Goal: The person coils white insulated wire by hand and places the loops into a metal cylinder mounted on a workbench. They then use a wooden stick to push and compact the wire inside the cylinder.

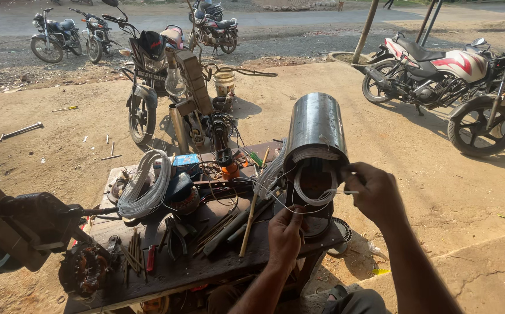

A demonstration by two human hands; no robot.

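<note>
2 hands (284, 232) (374, 192), fingers pinching white wire (313, 200) at steel cylinder (316, 125), cluttered workbench (206, 264) outdoors.

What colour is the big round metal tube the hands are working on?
The cylindrical metal motor casing is shiny silver-grey, with pale whitish wire coils inside. Head view shows it best.

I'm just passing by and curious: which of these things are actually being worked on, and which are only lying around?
In hand:
- metal cylinder, a motor housing by the look of it
- white winding wire at its open end
- left hand and right hand, both on that wire

Lying about:
- wire coil
- wooden sticks
- red-handled tool
- workbench
- parked motorcycles
</note>
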